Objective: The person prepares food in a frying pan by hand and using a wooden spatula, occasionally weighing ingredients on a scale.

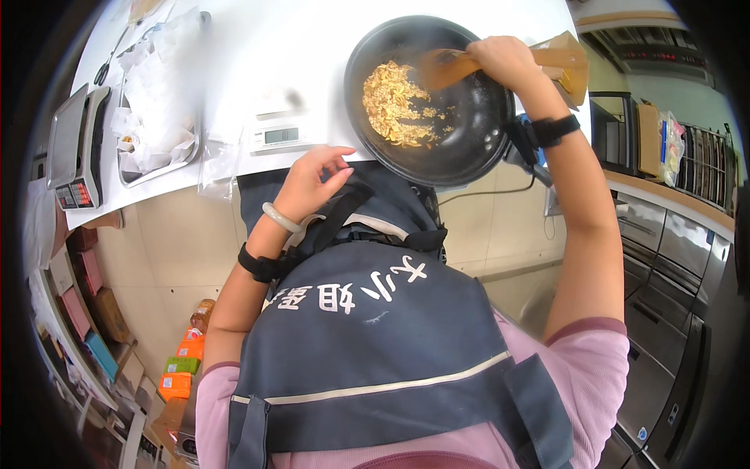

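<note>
Right hand (504, 61): grasps brown spatula (449, 72) in black pan (473, 117).
Left hand (315, 180): released, fingers loosely curled, just beside pan.
Food (388, 102): crumbly, golden, mostly pan's left side.

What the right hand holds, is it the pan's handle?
No, the right hand grips a brown spatula whose blurred blade is over the black pan.

A kitchen, with a food-filled frying pan (469, 125), digital scale (281, 137) and steel-fronted cabinets (664, 297).
</note>
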A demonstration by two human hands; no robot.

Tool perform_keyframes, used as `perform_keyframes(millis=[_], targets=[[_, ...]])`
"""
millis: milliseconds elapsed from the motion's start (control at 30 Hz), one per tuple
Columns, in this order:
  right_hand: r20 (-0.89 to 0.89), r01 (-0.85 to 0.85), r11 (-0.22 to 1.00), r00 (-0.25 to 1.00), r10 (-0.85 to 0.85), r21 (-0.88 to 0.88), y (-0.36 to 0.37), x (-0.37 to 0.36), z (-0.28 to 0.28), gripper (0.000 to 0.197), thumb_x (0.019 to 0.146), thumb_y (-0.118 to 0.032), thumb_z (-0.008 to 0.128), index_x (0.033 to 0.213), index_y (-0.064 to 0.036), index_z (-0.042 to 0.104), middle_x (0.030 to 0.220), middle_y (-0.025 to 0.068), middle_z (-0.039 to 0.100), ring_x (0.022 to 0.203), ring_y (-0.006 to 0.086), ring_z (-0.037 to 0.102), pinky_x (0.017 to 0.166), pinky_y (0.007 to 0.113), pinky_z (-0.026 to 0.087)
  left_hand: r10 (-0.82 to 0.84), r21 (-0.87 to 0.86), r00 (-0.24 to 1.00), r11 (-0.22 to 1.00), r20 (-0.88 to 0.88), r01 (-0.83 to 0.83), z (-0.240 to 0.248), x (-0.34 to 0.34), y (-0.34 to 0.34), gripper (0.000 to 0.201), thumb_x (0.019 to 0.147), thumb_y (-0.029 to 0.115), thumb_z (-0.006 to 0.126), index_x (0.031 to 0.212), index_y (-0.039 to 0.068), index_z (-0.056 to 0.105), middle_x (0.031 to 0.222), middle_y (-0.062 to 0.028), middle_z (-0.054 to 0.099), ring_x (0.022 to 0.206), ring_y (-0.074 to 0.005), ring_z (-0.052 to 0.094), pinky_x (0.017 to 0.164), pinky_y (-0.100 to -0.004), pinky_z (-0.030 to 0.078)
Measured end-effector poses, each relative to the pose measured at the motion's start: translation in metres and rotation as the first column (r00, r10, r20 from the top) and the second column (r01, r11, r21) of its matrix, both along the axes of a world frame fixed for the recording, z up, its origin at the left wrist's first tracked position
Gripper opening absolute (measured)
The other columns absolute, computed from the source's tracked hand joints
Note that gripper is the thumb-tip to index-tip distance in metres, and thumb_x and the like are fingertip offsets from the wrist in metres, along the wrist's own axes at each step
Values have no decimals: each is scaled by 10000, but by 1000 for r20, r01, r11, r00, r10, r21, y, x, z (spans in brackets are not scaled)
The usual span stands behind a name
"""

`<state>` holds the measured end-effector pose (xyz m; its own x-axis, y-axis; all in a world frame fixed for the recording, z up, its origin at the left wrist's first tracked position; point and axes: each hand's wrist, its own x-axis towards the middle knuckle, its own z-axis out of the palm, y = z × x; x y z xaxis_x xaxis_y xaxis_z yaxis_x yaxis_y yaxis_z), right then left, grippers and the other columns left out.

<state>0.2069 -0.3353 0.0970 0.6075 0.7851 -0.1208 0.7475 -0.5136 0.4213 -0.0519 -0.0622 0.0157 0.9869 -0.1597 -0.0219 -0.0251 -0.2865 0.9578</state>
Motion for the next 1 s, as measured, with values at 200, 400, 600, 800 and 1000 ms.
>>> perform_keyframes(millis=[200, 400, 600, 800, 1000], targets=[[-72, 13, 992, 997, -22, -128, 52, -16, 14, 110, 741, -154, 580, 730, -94, 671, 723, 96, 652, 720, 273, 645, 618, 357, 513, 222, 113, 958, 963, 179, -244, -8, 12, 23, 222, 807, 36, 608, 1025, 64, 636, 853, -33, 609, 755, -112, 557, 631, -223, 406], [-93, -142, 982, 987, 131, -123, 90, -78, 34, 60, 703, -121, 626, 703, -113, 686, 694, 57, 664, 690, 218, 668, 588, 310, 529, 295, 369, 749, 728, 593, -578, -40, 71, 69, 311, 769, 82, 634, 1079, 72, 611, 991, -105, 589, 922, -251, 549, 800, -336, 425], [-92, 8, 991, 996, -21, -134, 52, -67, 42, 87, 719, -94, 591, 693, -80, 673, 690, 96, 653, 669, 257, 655, 570, 340, 521, 266, 681, 844, 502, 466, -534, -56, 101, 62, 447, 720, 223, 688, 1135, 97, 581, 1138, -105, 516, 1077, -302, 464, 895, -432, 381], [-52, 150, 954, 984, -169, -258, 31, -64, 22, 80, 723, -113, 622, 741, -102, 699, 753, 66, 681, 719, 219, 675, 608, 313, 537, 161, 734, 826, 389, 540, -557, -72, 106, 55, 379, 779, 225, 639, 1138, 115, 584, 1119, -68, 538, 1060, -252, 487, 872, -411, 391], [-199, 90, 965, 970, -141, -246, 79, -83, 23, 70, 696, -148, 647, 722, -106, 695, 728, 66, 669, 712, 233, 666, 593, 329, 531, 116, 671, 766, 412, 632, -616, -60, 97, 61, 243, 870, 182, 550, 1092, 108, 616, 1045, -58, 588, 986, -217, 540, 834, -401, 403]])
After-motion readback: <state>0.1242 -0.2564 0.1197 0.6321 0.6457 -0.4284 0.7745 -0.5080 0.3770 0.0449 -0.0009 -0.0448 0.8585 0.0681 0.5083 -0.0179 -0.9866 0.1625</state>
